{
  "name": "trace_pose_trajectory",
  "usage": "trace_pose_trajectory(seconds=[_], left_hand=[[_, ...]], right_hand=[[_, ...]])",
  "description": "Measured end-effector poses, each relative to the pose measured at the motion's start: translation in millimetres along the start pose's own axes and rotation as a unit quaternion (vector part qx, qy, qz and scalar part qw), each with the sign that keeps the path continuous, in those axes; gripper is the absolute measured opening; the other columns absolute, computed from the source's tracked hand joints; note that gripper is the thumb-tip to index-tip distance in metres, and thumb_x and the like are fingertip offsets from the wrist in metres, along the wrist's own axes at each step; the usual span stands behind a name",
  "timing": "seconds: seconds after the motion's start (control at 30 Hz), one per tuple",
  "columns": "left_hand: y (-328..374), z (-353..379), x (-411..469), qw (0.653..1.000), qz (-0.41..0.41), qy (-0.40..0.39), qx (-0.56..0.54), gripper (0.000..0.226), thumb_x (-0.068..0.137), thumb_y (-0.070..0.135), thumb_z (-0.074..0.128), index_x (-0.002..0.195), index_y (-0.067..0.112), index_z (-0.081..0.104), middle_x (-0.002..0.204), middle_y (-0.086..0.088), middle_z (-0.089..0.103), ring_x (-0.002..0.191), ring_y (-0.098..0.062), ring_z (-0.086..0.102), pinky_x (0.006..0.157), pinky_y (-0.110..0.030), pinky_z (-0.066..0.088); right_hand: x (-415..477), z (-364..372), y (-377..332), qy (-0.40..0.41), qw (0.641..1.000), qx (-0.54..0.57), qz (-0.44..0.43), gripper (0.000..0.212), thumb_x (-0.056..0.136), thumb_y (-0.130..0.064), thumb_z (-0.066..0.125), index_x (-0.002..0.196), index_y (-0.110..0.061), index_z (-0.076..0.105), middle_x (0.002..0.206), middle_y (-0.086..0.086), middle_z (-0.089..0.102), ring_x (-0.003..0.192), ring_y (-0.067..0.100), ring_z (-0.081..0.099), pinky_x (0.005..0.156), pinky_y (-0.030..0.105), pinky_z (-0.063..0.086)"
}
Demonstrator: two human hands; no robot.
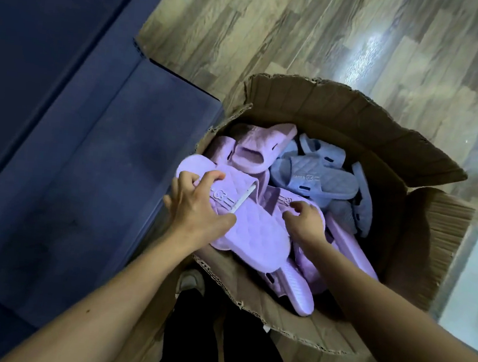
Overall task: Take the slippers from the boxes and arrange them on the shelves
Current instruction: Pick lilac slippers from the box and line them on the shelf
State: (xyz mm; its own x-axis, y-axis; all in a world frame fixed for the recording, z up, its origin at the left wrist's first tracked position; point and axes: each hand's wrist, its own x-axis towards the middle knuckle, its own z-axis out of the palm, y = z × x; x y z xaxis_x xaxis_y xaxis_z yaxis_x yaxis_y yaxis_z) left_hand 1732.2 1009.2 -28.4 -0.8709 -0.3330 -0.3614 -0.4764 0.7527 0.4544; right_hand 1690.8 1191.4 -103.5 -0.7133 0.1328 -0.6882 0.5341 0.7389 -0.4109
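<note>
Down in the box: we see a loose heap of slippers filling the open cardboard box (340, 112), lilac ones near and left, blue slippers (317, 178) far right.
Step in hand: picking a pair out; by our reading nothing is lifted clear yet.
Left hand (197, 206): clasps the top lilac slipper (256, 235), fingers curled over its strap, thumb along the sole's edge.
Right hand (307, 221): fingers hooked over the strap of a second lilac slipper (284, 199) just beside the first; the thumb is hidden from us.
Top slipper's lie: footbed up, roughly flat on the heap. Its long axis runs diagonally, with the toe at the far left towards the blue sofa (61, 134) and the heel at the box's near edge.
Second slipper's lie: mostly buried, so we cannot tell its direction.
Next move: we judge that both must come straight up, free of the slippers tangled beneath and clear of the raised flaps.
Shelves: not in view, so we would have to turn away from the wooden floor (305, 26) side to find them.
</note>
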Motion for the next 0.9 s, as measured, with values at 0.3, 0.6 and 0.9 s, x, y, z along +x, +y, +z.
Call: trace_pose_trajectory(seconds=[0.3,0.6,0.9], left_hand=[[-93,-80,-17,0.953,0.213,0.092,0.194,0.071,0.036,0.025,0.057,0.106,0.027,0.065,0.097,0.001,0.031,0.095,-0.023,0.034,0.07,-0.037,0.023],[-148,-33,-39,0.986,0.127,0.045,0.096,0.07,0.044,0.022,0.059,0.112,0.037,0.048,0.109,0.006,0.035,0.099,-0.018,0.037,0.078,-0.039,0.028],[-161,-35,-21,0.978,0.197,0.061,0.027,0.065,0.048,0.009,0.052,0.11,0.028,0.051,0.117,0.002,0.041,0.119,-0.023,0.039,0.084,-0.038,0.036]], right_hand=[[-13,0,-58,0.022,0.997,0.023,-0.068,0.044,0.086,-0.015,0.05,0.13,-0.006,0.048,0.133,0.015,0.05,0.119,0.031,0.05,0.097,0.035,0.038],[-15,30,-72,-0.126,0.986,-0.104,-0.018,0.069,0.086,-0.017,0.057,0.144,-0.013,0.019,0.138,0.016,0.047,0.123,0.035,0.048,0.094,0.034,0.04],[-32,52,-76,-0.012,0.999,0.025,-0.032,0.041,0.084,-0.017,0.043,0.114,-0.033,0.065,0.119,-0.003,0.066,0.111,0.024,0.058,0.101,0.042,0.042]])
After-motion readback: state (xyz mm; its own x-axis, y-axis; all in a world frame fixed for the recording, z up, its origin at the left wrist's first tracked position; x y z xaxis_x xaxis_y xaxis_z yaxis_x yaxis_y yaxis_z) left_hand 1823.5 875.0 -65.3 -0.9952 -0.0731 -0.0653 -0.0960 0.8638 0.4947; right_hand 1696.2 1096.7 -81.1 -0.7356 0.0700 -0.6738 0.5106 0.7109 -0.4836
